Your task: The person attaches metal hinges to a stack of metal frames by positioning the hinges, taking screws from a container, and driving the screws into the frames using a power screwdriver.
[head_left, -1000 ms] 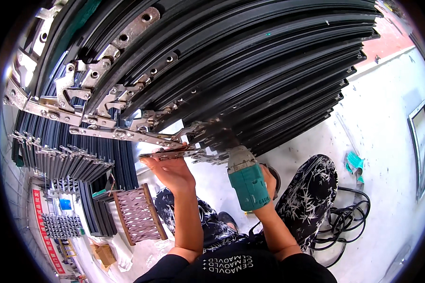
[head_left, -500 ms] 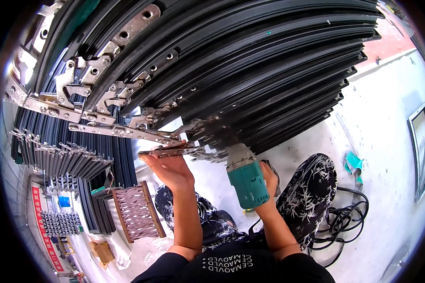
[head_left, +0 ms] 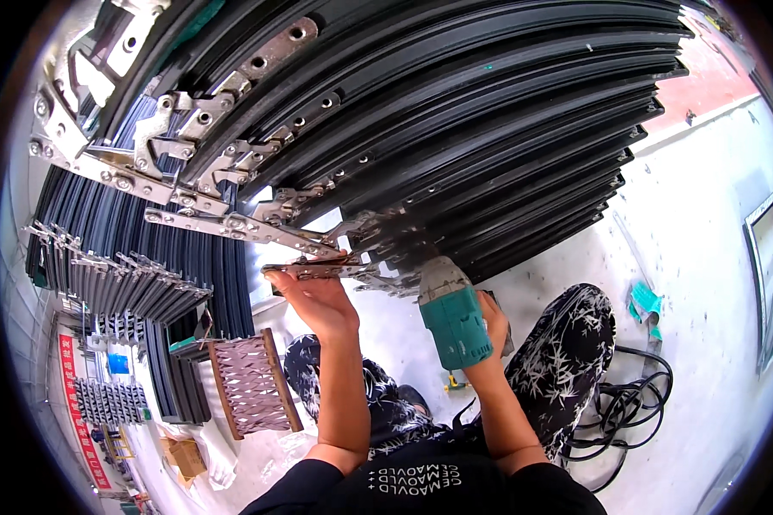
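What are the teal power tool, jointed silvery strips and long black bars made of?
Teal power tool: probably satin plastic, by its even colour; its grey nose may be metal.
Jointed strips: shiny metal, likely steel, by the glints and rivets.
Black bars: perhaps coated metal or plastic, smooth with a soft sheen.

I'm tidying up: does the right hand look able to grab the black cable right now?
Probably not: the right hand holds the green drill, and the right leg lies between it and the black cable.
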Motion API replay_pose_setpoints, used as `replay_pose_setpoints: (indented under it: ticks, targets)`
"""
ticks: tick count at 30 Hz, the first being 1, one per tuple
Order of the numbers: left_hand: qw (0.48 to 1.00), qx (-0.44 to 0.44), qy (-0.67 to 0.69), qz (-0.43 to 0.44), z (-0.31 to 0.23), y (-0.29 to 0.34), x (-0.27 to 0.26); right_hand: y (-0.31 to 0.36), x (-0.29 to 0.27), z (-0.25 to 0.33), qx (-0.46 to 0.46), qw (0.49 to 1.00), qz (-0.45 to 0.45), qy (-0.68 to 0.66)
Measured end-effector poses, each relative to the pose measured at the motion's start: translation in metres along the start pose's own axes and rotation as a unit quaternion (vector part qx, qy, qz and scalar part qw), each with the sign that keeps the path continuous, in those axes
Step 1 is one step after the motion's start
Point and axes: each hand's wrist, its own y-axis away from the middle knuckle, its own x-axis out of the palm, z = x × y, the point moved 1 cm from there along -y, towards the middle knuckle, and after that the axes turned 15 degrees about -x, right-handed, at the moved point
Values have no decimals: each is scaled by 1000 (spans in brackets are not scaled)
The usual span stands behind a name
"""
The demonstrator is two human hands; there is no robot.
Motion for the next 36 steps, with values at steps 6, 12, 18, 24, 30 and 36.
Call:
replay_pose_setpoints:
  ticks: [6, 12, 18, 24, 30, 36]
  targets:
    - [999, -9, -18, 35, -3, -2, -2, 16, 23, -14, 8, 1000, -12, 3]
    - [997, -19, -38, 72, -5, 1, -5, 28, 24, -41, 56, 985, 25, -159]
    - [985, 44, -155, -62, -12, 22, -14, 44, -10, -33, 24, 1000, -18, 3]
    - [954, 28, -7, 300, -32, 142, 50, 91, -43, -71, 25, 985, -127, 118]
    - [665, -435, 364, 486, -46, 205, 147, 89, -50, -44, 40, 970, -193, 144]
    - [401, -583, 406, 578, -29, 224, 110, 109, -15, -43, 42, 968, -165, 186]
